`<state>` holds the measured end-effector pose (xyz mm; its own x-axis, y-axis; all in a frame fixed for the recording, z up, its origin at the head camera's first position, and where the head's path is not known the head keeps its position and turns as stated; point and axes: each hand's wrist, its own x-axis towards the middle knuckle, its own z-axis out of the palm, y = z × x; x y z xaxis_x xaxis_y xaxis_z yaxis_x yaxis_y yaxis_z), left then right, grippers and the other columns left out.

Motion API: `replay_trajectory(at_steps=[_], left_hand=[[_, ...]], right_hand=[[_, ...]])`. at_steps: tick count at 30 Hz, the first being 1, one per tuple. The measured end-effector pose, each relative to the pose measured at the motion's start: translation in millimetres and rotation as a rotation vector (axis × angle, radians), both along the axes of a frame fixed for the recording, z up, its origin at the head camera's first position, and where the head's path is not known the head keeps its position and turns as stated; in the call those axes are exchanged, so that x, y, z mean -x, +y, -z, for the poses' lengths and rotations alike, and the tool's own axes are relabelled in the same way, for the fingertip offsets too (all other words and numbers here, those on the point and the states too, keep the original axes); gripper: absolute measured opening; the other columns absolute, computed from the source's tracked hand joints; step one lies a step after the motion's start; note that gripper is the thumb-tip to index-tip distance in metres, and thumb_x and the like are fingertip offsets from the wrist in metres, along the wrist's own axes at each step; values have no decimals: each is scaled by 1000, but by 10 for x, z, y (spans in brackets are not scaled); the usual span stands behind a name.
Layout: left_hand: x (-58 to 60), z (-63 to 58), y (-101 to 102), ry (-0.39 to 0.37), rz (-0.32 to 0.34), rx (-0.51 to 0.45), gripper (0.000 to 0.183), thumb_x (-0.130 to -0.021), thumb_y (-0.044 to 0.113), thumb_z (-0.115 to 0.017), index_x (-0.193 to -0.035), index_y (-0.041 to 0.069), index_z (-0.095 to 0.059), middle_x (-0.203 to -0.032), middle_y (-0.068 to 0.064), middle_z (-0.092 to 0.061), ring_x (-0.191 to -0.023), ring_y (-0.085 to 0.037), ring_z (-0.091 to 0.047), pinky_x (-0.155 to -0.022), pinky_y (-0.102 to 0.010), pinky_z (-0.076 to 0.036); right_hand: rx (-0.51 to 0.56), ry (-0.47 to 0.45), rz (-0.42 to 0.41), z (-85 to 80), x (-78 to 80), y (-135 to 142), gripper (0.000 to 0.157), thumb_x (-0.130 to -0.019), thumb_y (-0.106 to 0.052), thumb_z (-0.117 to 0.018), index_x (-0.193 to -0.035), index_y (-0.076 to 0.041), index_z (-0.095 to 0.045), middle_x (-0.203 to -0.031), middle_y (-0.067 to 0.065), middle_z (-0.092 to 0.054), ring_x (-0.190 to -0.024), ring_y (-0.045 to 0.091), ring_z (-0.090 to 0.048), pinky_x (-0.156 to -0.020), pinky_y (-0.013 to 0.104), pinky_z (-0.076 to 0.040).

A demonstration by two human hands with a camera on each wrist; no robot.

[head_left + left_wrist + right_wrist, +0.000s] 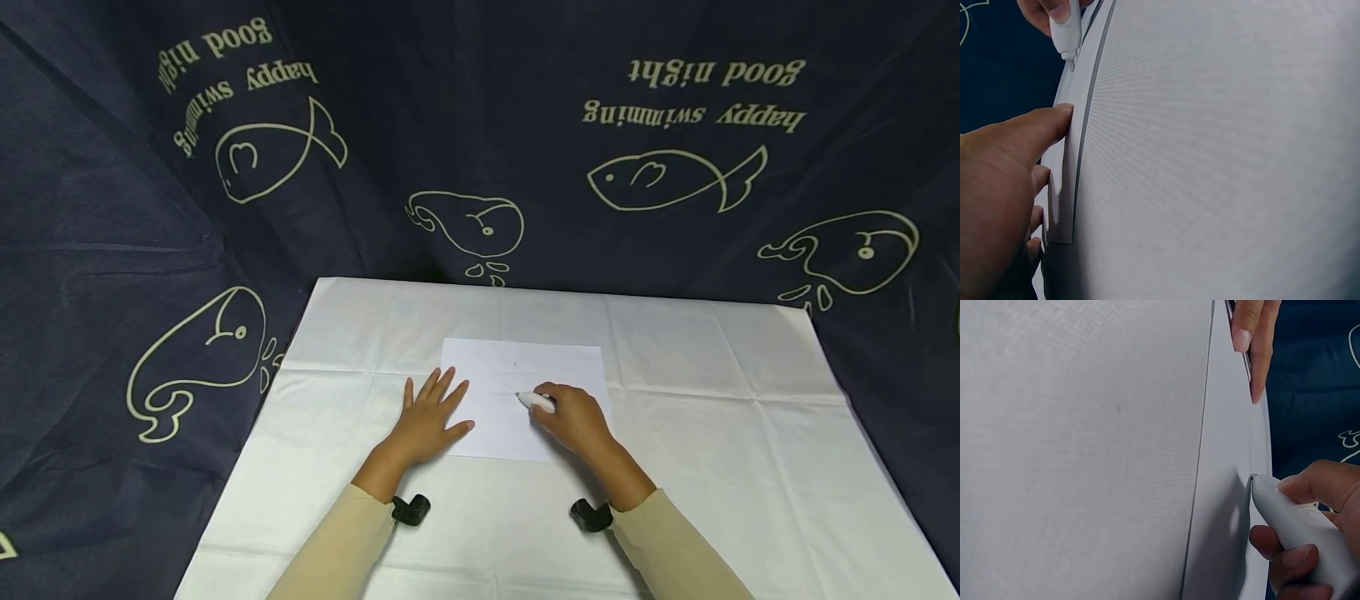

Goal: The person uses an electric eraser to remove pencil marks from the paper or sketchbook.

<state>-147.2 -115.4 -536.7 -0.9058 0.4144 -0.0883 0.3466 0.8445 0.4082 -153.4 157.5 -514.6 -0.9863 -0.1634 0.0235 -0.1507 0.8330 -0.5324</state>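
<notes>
My right hand [577, 417] grips a thick white correction pen [536, 402] with a narrow metal tip. The tip points left and stands at or just above a white sheet of paper [487, 433]; contact is hard to tell. Faint thin marks [515, 364] show near the middle of the sheet. With fingers spread, my left hand [423, 425] rests on the sheet's left edge and the table beside it. In the right wrist view, thumb and fingers wrap around the pen's body [1300, 528]. The left wrist view catches the thumb [1054, 122] at the paper's near edge.
The sheet lies on a table covered by a creased white cloth [750, 467]. Behind and beside the table hangs a dark blue cloth [465, 108] with fish and whale outlines and lettering. A black wrist camera [411, 510] sits at each cuff.
</notes>
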Motion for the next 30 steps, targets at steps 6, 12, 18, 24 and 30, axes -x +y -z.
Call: replay_trajectory(at_steps=[6, 12, 18, 24, 30], left_hand=[[-8, -17, 3, 1, -2, -3, 70, -101, 53, -52, -159, 19, -34, -171, -10, -16, -159, -35, -8, -121, -72, 1], [-15, -25, 2, -5, -4, -8, 71, -101, 53, -52, -160, 19, -33, -171, -10, -16, -159, -35, -7, -121, -71, 2], [-12, -17, 2, -4, -4, -12, 71, -101, 53, -52, -160, 19, -33, -171, -10, -16, -159, -35, -7, -121, -71, 2], [-5, -16, 4, -6, -7, -15, 70, -101, 53, -52, -160, 19, -33, -171, -9, -15, -160, -34, -6, -121, -71, 3], [-9, -20, 6, -3, -6, -7, 70, -101, 53, -52, -160, 19, -33, -171, -9, -15, -160, -34, -7, -121, -71, 3]], right_hand=[[-6, -6, -4, 14, 13, -24, 26, -87, -23, -76, -111, -13, -75, -97, 9, -78, -71, 18, -58, -63, 33, -46], [-13, -3, -4, 1, -9, -11, 25, -87, -23, -76, -110, -13, -76, -95, 9, -77, -70, 17, -57, -62, 33, -45], [-11, 1, 0, 17, -8, -18, 25, -87, -23, -76, -110, -13, -76, -97, 9, -77, -71, 18, -59, -64, 34, -46], [-11, -8, 1, 14, -12, -19, 24, -87, -23, -75, -109, -14, -76, -92, 7, -77, -69, 17, -56, -63, 32, -44], [-9, -2, 0, 2, -24, -19, 23, -87, -23, -76, -108, -14, -76, -90, 7, -76, -67, 16, -55, -61, 31, -43]])
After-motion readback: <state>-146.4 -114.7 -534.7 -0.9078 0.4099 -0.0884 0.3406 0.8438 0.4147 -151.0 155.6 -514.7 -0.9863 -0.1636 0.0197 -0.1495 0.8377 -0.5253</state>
